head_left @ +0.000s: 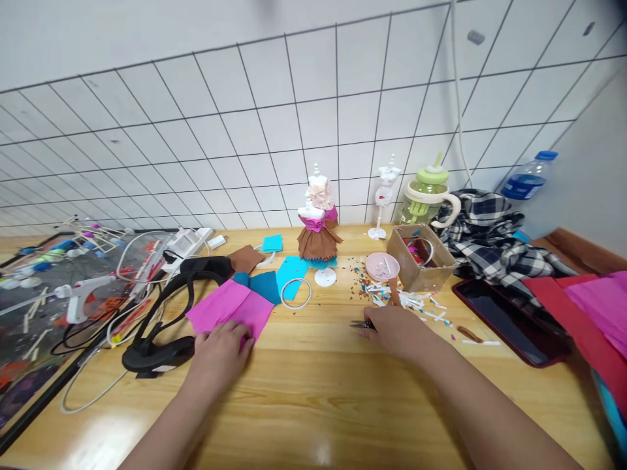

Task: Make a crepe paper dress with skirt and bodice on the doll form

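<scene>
A pink sheet [230,307] lies on the wooden table, and my left hand [223,346] rests on its lower edge with the fingers bent and slightly apart. My right hand [389,326] is closed around small scissors [361,324], whose dark tips point left just above the tabletop. Between the hands and farther back, a small mannequin [317,238] wears a pink and brown dress. Teal felt [265,287], a light blue sheet [292,275] and a white ring [296,294] lie beside the pink sheet.
Paper scraps [416,300], a pink dish [383,266] and a cardboard box [424,261] sit at the right rear. A phone [509,320] lies far right. Black headgear [161,352] and a glue gun [81,297] are at left. A bare white mannequin [385,196] stands near the wall.
</scene>
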{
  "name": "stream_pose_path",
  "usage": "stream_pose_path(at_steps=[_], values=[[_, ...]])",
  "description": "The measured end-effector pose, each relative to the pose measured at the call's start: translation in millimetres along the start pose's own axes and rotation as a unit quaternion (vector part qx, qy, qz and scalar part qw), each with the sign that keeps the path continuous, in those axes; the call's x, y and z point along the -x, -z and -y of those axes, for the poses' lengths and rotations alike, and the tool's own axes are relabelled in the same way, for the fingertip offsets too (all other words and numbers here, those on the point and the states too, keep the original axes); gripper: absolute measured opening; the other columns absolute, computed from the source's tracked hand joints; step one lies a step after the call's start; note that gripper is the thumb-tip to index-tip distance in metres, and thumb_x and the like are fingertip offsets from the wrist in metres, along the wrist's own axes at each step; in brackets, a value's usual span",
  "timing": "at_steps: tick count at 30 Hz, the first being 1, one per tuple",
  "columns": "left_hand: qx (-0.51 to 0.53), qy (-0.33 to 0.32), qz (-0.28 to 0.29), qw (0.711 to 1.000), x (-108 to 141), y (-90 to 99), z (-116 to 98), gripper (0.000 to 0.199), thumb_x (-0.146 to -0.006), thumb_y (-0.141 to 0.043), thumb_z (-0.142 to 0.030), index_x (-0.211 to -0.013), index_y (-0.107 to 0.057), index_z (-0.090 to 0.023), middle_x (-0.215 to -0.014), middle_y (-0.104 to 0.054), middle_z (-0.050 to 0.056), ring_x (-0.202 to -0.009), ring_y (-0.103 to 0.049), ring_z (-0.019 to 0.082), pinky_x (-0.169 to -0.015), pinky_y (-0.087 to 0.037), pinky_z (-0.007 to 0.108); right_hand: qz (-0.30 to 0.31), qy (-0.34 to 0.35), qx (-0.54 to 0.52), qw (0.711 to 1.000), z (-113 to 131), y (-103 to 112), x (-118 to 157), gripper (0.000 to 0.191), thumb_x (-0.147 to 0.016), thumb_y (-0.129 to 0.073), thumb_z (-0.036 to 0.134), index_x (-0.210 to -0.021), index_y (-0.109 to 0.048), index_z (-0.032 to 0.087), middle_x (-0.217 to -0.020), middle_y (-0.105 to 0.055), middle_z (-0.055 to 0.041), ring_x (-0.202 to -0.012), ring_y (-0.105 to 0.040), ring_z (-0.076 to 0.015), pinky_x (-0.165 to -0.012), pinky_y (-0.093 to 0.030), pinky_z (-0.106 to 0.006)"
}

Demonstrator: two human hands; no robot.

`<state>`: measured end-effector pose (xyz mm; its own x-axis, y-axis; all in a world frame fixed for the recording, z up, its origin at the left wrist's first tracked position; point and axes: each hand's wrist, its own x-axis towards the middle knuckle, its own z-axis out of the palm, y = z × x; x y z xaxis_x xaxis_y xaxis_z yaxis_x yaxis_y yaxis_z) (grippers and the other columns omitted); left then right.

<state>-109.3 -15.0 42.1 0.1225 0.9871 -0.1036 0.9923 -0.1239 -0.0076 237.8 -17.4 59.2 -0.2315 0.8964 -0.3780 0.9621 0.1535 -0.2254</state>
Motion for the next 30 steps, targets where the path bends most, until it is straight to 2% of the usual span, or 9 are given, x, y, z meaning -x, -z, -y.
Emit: stream_pose_path(at_steps=[6, 10, 13, 16, 18, 21, 23, 26, 30], values=[[0.188, -0.085, 0.034, 0.978, 8, -7.6, -24, 0.026, -0.094, -0.035, -0.034, -0.088, -0.058, -0.022, -0.088, -0.068, 0.005, -0.084, -0.064, 0.022, -0.074, -0.045, 0.032, -0.048, 0.034, -0.073, 0.996, 16, -22, 15, 0.028, -0.099, -0.034, 0.034, -0.095, -0.058, 0.020, -0.091, -0.072, -0.0072, -0.083, -0.067, -0.0217, -0.059, -0.032, -0.027], [0.026, -0.008, -0.048, 0.998, -2, -4.1, -19, 0.043, -0.083, -0.052, -0.048, -0.112, -0.058, -0.016, -0.113, -0.064, 0.018, -0.106, -0.057, 0.036, -0.085, -0.041, 0.045, -0.070, 0.052, -0.091, 0.992, 19, -23, 22, 0.027, -0.097, -0.038, 0.036, -0.093, -0.059, 0.021, -0.088, -0.072, -0.0057, -0.080, -0.066, -0.0206, -0.059, -0.030, -0.027], [-0.041, 0.033, -0.005, 0.999, -6, -1.1, -3, 0.040, -0.091, -0.040, -0.041, -0.111, -0.060, -0.013, -0.112, -0.065, 0.021, -0.104, -0.058, 0.039, -0.084, -0.039, 0.052, -0.073, 0.066, -0.108, 0.989, 15, -26, 23, 0.028, -0.097, -0.039, 0.035, -0.092, -0.062, 0.021, -0.088, -0.072, -0.0055, -0.081, -0.065, -0.0202, -0.060, -0.031, -0.027], [0.018, -0.027, -0.003, 0.999, 11, 7.5, -12, 0.030, -0.093, -0.038, -0.031, -0.104, -0.063, -0.018, -0.109, -0.069, 0.016, -0.105, -0.059, 0.033, -0.090, -0.036, 0.049, -0.101, 0.073, -0.156, 0.980, 16, -32, 24, 0.024, -0.093, -0.047, 0.034, -0.106, -0.063, 0.023, -0.091, -0.072, -0.0044, -0.082, -0.065, -0.0199, -0.065, -0.036, -0.027], [0.108, -0.112, 0.018, 0.988, 29, 16.1, -37, 0.025, -0.092, -0.043, -0.032, -0.097, -0.064, -0.020, -0.100, -0.070, 0.011, -0.097, -0.061, 0.028, -0.089, -0.038, 0.043, -0.116, 0.111, -0.199, 0.967, 23, -36, 26, 0.045, -0.088, -0.055, 0.035, -0.132, -0.052, 0.026, -0.092, -0.071, -0.0027, -0.084, -0.065, -0.0203, -0.069, -0.038, -0.027], [0.259, -0.232, 0.091, 0.933, 43, 28.2, -78, 0.016, -0.088, -0.051, -0.032, -0.082, -0.061, -0.021, -0.087, -0.066, 0.005, -0.084, -0.059, 0.021, -0.078, -0.042, 0.033, -0.110, 0.220, -0.231, 0.941, 38, -43, 30, 0.068, -0.083, -0.062, 0.037, -0.145, -0.036, 0.029, -0.098, -0.071, -0.0021, -0.087, -0.064, -0.0211, -0.075, -0.040, -0.028], [0.355, -0.225, 0.086, 0.903, 35, 32.9, -94, 0.016, -0.087, -0.055, -0.034, -0.082, -0.061, -0.020, -0.084, -0.065, 0.005, -0.081, -0.058, 0.020, -0.075, -0.044, 0.031, -0.116, 0.241, -0.249, 0.931, 43, -47, 30, 0.043, -0.084, -0.059, 0.036, -0.126, -0.058, 0.026, -0.093, -0.071, -0.0018, -0.081, -0.062, -0.0191, -0.073, -0.038, -0.027], [0.505, -0.231, 0.112, 0.824, 8, 34.3, -99, 0.035, -0.079, -0.065, -0.051, -0.096, -0.063, -0.020, -0.100, -0.065, 0.007, -0.095, -0.059, 0.023, -0.086, -0.046, 0.033, -0.159, 0.165, -0.349, 0.909, 38, -49, 23, 0.025, -0.086, -0.055, 0.039, -0.075, -0.063, 0.018, -0.067, -0.059, 0.0013, -0.064, -0.051, -0.0139, -0.061, -0.034, -0.024], [0.595, -0.299, 0.273, 0.694, -13, 24.9, -103, 0.087, -0.059, -0.075, -0.067, -0.129, -0.053, -0.021, -0.124, -0.061, 0.012, -0.112, -0.056, 0.031, -0.098, -0.044, 0.041, -0.163, 0.075, -0.553, 0.813, 24, -48, 13, 0.032, -0.082, -0.058, 0.050, -0.071, -0.052, 0.020, -0.054, -0.042, 0.0065, -0.052, -0.040, -0.0111, -0.052, -0.032, -0.023]])
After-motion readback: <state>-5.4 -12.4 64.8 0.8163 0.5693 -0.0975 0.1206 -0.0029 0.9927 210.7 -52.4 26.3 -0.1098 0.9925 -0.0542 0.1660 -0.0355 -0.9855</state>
